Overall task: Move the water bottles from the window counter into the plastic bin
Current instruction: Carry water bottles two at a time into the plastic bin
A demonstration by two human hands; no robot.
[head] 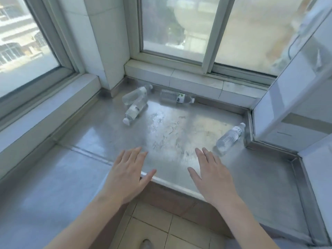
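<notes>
Several clear plastic water bottles lie on their sides on the steel window counter [179, 126]. Two lie crossed at the back left: one [137, 95] with its cap toward the window, the other [134, 110] with its white cap toward me. A bottle with a green and white label [175, 97] lies along the back ledge. Another bottle [230, 137] lies at the right, close to the side wall. My left hand [127, 174] and my right hand [213, 178] hover palm down over the counter's front edge, fingers spread, holding nothing. No plastic bin is in view.
Window panes and frames [209, 33] rise behind and to the left of the counter. A white pillar [104, 51] stands at the back left corner. An open window sash or panel [294, 90] juts in at the right. Tiled floor [161, 225] lies below the counter edge.
</notes>
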